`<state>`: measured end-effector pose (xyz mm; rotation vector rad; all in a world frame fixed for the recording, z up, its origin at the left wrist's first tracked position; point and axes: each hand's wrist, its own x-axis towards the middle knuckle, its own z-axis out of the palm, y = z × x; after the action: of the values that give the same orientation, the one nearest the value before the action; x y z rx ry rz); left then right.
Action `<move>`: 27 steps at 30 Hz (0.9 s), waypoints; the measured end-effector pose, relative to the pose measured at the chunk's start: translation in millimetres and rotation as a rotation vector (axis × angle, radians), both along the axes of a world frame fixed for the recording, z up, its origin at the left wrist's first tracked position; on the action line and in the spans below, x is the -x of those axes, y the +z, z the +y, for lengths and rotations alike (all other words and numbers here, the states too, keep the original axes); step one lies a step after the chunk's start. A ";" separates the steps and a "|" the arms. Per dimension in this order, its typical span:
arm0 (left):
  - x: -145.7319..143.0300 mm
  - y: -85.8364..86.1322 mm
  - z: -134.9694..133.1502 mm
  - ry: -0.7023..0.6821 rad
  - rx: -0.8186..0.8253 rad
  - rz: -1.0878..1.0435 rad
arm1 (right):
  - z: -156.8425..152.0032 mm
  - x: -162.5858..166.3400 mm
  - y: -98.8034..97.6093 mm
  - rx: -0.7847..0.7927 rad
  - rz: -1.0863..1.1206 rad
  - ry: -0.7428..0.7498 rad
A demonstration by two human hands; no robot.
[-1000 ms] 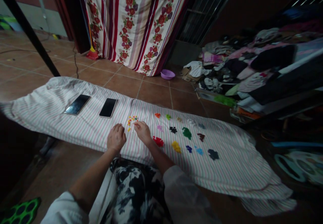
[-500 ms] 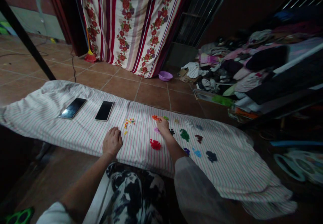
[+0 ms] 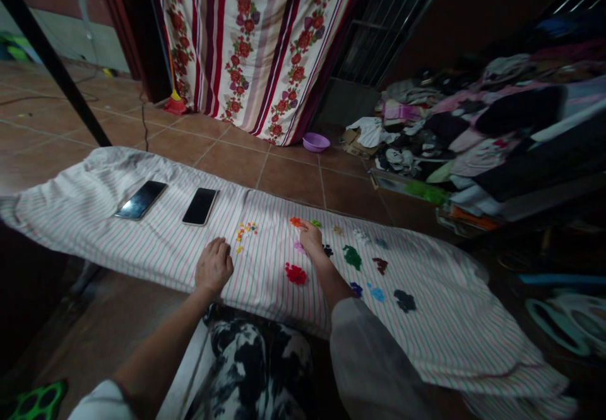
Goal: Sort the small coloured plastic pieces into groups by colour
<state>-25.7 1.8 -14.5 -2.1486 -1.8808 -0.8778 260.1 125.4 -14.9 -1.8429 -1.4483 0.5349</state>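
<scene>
My left hand [image 3: 214,265] lies palm down on the striped cloth [image 3: 265,287], its fingers lightly bent. Just beyond its fingertips is a scatter of mixed yellow, orange and white small pieces [image 3: 245,230]. My right hand [image 3: 310,237] reaches to the near right edge of a small orange pile [image 3: 295,222], thumb and fingers brought together; whatever is between them is too small to make out. Around that hand lie a light green pile [image 3: 315,223], a pink pile [image 3: 298,247] and a black pile [image 3: 327,251]. A red pile [image 3: 296,274] is nearer to me.
Two phones [image 3: 141,200] [image 3: 200,206] lie at the left. Dark green [image 3: 352,256], brown [image 3: 380,265], light blue [image 3: 377,293] and dark grey [image 3: 405,301] piles sit to the right. Beyond are a purple basin [image 3: 315,142], a floral curtain [image 3: 265,47] and heaped clothes [image 3: 440,117].
My right hand has drawn back slightly from the orange pile, which shows more plainly. My left hand stays resting on the cloth. The whole view has shifted a little.
</scene>
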 end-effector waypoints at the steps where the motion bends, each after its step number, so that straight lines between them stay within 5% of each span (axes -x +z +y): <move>1: 0.0 0.0 0.0 -0.002 0.011 -0.004 | -0.9 0.8 2.1 0.003 -0.016 -0.003; 9: -1.0 3.0 1.6 0.001 0.116 -0.015 | -10.6 2.9 19.7 0.013 -0.028 0.017; 14: -3.8 9.3 1.2 0.028 0.190 0.079 | -26.4 17.3 40.2 -0.170 -0.101 0.066; 19: -13.8 16.0 1.8 0.047 0.267 0.155 | -52.7 66.5 92.0 -0.422 -0.021 0.239; 23: -23.2 24.2 0.8 0.069 0.286 0.117 | -101.7 129.7 144.0 -0.520 0.123 0.302; 25: -24.7 26.9 -2.3 0.075 0.261 0.074 | -140.7 163.1 159.4 -0.395 0.220 0.509; 27: -23.4 26.7 -7.2 0.063 0.232 0.045 | -181.2 190.8 165.2 -0.176 0.299 0.966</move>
<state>-2.3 -5.4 12.2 -2.1997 -2.1060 -0.6209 69.4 -55.8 150.3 -0.7825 -2.0269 1.0376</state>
